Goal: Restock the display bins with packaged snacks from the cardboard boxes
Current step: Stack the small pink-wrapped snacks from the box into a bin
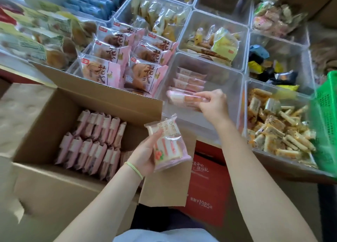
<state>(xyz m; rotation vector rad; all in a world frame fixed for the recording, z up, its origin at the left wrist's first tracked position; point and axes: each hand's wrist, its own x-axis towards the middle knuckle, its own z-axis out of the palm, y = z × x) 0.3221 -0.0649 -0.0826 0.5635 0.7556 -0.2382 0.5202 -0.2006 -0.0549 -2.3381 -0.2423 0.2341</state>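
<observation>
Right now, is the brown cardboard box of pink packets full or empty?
Partly full: the brown cardboard box holds two rows of pink packets; its right side shows bare.

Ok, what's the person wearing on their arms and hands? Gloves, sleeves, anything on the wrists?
No gloves: both the left hand and the right hand are bare, and both forearms are uncovered. A thin light-green band circles the left wrist. The right wrist carries nothing visible. A pale garment shows at the bottom edge.
</observation>
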